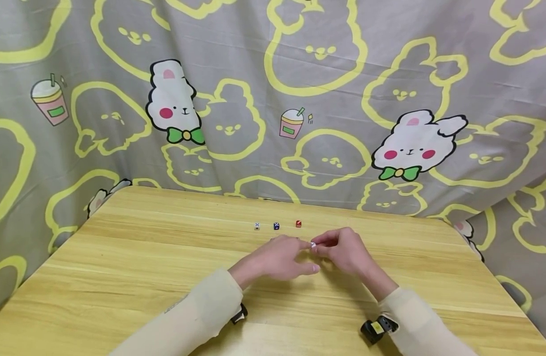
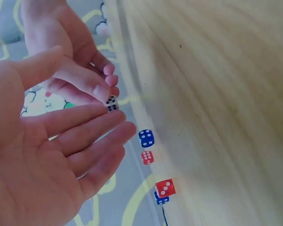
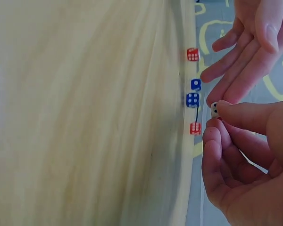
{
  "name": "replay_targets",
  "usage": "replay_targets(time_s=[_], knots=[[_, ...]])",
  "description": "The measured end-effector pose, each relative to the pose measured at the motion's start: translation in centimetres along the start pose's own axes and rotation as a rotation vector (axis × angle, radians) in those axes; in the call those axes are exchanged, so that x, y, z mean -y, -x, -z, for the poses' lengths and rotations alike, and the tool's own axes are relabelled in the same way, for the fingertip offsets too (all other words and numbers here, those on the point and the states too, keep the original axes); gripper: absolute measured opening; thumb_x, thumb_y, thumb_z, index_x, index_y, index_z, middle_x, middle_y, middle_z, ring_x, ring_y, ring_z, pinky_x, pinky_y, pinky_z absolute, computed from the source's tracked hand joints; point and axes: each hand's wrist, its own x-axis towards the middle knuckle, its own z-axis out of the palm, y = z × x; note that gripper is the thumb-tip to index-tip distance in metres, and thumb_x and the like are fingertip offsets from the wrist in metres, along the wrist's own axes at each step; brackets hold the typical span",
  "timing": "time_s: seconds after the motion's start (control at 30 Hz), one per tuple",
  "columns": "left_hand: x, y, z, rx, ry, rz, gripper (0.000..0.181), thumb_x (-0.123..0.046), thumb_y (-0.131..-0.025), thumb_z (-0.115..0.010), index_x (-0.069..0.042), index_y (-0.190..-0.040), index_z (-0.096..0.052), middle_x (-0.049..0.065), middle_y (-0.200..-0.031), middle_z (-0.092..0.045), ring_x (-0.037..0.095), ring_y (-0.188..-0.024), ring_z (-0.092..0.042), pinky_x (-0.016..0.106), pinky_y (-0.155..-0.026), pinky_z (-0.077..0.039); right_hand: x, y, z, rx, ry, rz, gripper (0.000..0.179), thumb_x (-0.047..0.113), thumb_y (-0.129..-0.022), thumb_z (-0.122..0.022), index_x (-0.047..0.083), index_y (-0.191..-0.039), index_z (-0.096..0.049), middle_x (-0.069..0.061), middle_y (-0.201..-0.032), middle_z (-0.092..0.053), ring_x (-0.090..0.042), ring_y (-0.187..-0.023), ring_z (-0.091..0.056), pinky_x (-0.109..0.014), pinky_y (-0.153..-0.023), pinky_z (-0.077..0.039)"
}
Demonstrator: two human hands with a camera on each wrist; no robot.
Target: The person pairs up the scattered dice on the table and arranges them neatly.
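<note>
My right hand (image 1: 347,252) pinches a white die (image 1: 313,244) with dark pips between thumb and fingertips. Straight fingers of my left hand (image 1: 279,258) reach to that die, and a fingertip appears to touch it. Beyond the left hand, another white die (image 1: 257,226), a blue die (image 1: 276,226) and a red die (image 1: 298,224) sit apart in a row. The left wrist view shows a blue die (image 2: 146,138) and a red die (image 2: 147,157) near the fingertips, with a second red and blue pair lower down. In the head view the left hand mostly covers the nearer dice.
A wooden table (image 1: 144,257) carries the dice. Along its far edge and both sides hangs a grey curtain (image 1: 255,59) with yellow outlines and cartoon animals. Dark wrist cameras are strapped at both cuffs, the right one (image 1: 373,332) close above the table.
</note>
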Motion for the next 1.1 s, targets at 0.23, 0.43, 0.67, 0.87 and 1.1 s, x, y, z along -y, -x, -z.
replay_targets(time_s=[0.23,0.43,0.67,0.87,1.1], knots=[[0.5,1.0,-0.1,0.011,0.155,0.07,0.064,-0.052,-0.1,-0.07,-0.017,-0.152,-0.06,0.003,-0.149,-0.066,0.019,-0.105,-0.072,0.044,-0.099,-0.055,0.3,0.7,-0.7,0.008,-0.022,-0.018,0.012,0.012,-0.093,-0.081,0.011,-0.105,-0.084,0.0,-0.095,-0.081,-0.014,-0.087,-0.069,-0.028,-0.077,-0.054],[1.2,1.5,-0.3,0.012,0.358,0.075,0.051,-0.041,-0.1,-0.074,-0.015,-0.144,-0.067,0.004,-0.146,-0.069,0.026,-0.13,-0.068,0.048,-0.107,-0.057,0.6,1.4,-1.4,0.027,-0.102,-0.032,0.012,0.009,-0.093,-0.081,0.008,-0.104,-0.083,-0.004,-0.092,-0.081,-0.016,-0.076,-0.069,-0.03,-0.067,-0.059],[2.3,2.0,-0.5,-0.047,0.467,0.094,0.034,-0.03,-0.097,-0.078,-0.008,-0.124,-0.076,0.004,-0.116,-0.08,0.021,-0.111,-0.073,0.046,-0.099,-0.059,1.2,2.3,-2.5,0.08,-0.182,-0.032,0.01,0.005,-0.092,-0.08,0.006,-0.101,-0.083,-0.006,-0.093,-0.081,-0.015,-0.076,-0.071,-0.032,-0.067,-0.063],[3.1,2.7,-0.9,-0.075,0.518,0.144,0.022,-0.02,-0.093,-0.082,-0.008,-0.11,-0.078,0.001,-0.096,-0.079,0.015,-0.091,-0.069,0.034,-0.081,-0.056,1.8,3.0,-3.6,0.119,-0.198,-0.014,0.007,0.007,-0.09,-0.083,0.006,-0.098,-0.084,-0.006,-0.088,-0.081,-0.013,-0.073,-0.071,-0.03,-0.066,-0.062],[3.6,4.0,-1.4,-0.11,0.543,0.165,0.012,-0.009,-0.087,-0.085,-0.008,-0.098,-0.079,0.002,-0.084,-0.076,0.016,-0.073,-0.065,0.028,-0.064,-0.048,2.4,4.0,-4.6,0.173,-0.248,0.008,0.008,0.007,-0.088,-0.084,0.006,-0.096,-0.084,-0.005,-0.084,-0.08,-0.012,-0.069,-0.069,-0.028,-0.062,-0.059]])
